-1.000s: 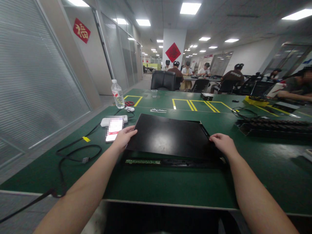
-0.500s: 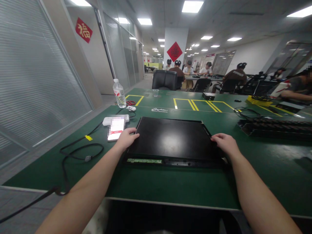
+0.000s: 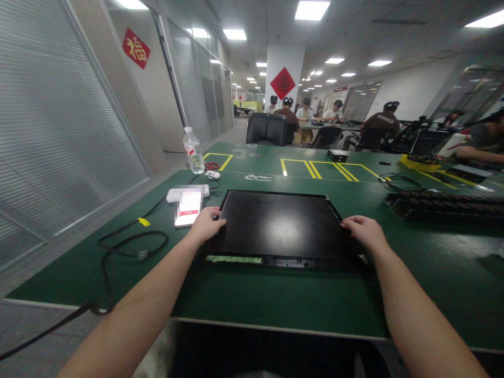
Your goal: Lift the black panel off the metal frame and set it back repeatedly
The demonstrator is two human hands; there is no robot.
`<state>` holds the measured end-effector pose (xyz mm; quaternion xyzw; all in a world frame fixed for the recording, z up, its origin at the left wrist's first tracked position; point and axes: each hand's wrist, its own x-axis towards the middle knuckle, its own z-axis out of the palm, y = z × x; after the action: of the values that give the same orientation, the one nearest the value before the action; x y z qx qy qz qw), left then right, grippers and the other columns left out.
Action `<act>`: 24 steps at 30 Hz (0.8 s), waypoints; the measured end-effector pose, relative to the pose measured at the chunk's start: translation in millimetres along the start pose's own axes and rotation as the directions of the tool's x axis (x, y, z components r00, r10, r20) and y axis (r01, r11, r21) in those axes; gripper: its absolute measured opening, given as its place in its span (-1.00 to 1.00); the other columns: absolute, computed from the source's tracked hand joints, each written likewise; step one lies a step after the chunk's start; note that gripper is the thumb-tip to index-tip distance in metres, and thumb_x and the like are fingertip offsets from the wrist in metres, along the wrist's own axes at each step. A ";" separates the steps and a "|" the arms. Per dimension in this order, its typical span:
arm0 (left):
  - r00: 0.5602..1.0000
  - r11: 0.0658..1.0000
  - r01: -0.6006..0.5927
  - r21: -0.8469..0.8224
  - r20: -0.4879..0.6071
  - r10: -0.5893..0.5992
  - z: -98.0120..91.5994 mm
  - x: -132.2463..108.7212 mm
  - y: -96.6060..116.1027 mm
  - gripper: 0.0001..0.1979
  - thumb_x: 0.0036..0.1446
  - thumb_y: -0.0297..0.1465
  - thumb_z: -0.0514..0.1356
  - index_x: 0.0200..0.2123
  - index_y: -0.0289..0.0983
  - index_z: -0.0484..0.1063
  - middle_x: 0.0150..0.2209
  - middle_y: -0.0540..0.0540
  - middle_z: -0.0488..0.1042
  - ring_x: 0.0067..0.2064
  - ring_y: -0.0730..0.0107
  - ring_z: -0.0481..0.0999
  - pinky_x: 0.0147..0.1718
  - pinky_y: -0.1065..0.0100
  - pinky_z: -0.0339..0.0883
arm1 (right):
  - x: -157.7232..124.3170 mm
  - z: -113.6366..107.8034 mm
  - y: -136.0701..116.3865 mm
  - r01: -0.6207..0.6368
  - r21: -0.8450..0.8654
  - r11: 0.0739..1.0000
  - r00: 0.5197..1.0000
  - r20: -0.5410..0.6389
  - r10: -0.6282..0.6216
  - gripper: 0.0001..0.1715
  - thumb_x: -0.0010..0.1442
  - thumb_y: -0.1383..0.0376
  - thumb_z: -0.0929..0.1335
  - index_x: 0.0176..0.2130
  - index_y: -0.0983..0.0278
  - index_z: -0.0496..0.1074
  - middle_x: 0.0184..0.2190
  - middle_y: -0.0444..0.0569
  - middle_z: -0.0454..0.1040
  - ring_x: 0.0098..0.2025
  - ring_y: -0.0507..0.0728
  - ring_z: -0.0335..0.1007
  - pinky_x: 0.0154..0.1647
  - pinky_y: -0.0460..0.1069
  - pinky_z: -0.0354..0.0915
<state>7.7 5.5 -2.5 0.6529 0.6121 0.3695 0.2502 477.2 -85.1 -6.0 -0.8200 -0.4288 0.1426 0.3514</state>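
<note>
A flat black display panel (image 3: 271,223) lies within a black frame on the green table, with a bright reflection on its surface. A green circuit board strip (image 3: 234,260) shows along the near edge of the frame (image 3: 315,262). My left hand (image 3: 207,223) is closed on the panel's left edge, thumb on top and fingers at the side. At the right edge, my right hand (image 3: 364,231) pinches the panel near its far half. The undersides of the edges are hidden by my fingers.
Left of the panel are a lit phone (image 3: 188,210), a white power strip (image 3: 173,194), a black cable (image 3: 132,236) and a water bottle (image 3: 192,152). A long black part (image 3: 444,207) lies at the right. Several people sit at the back.
The panel appears to sit slightly lower at its far side, and its reflection has shifted and softened. Both hands keep their places at the edges.
</note>
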 end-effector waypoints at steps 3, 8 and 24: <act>0.999 0.990 -0.026 0.138 0.026 0.023 1.1 2.3 -3.9 -0.92 -0.13 -0.38 0.32 -0.48 -0.25 0.58 0.10 -0.23 0.55 0.16 -0.09 0.50 0.20 0.12 0.30 | 1.7 0.8 1.5 0.006 0.008 1.000 1.000 0.002 -0.006 -0.71 -0.06 0.14 0.38 -0.36 0.23 0.62 -0.41 -0.01 0.62 -0.45 0.14 0.44 -0.34 0.02 0.28; 0.998 0.974 -0.063 0.216 0.042 0.056 1.3 4.1 -7.4 -0.85 -0.07 -0.36 0.30 -0.38 -0.26 0.62 0.13 -0.23 0.53 0.16 -0.06 0.51 0.19 0.14 0.33 | -0.6 -0.7 -1.2 -0.002 0.011 1.000 1.000 0.003 0.002 -0.72 -0.05 0.16 0.38 -0.36 0.22 0.62 -0.40 -0.01 0.62 -0.48 0.13 0.42 -0.35 0.03 0.27; 0.996 0.965 -0.076 0.251 0.054 0.064 1.4 3.8 -9.0 -0.83 -0.03 -0.37 0.30 -0.33 -0.29 0.62 0.15 -0.25 0.51 0.16 -0.06 0.51 0.19 0.11 0.34 | -6.2 -3.0 -7.2 -0.010 0.040 0.999 1.000 0.016 0.010 -0.74 -0.06 0.16 0.39 -0.38 0.22 0.61 -0.45 -0.04 0.59 -0.51 0.11 0.39 -0.31 0.04 0.29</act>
<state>3.2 10.5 -9.7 0.7088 0.6249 0.2822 0.1657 470.7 -88.7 0.7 -0.8138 -0.4245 0.1591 0.3636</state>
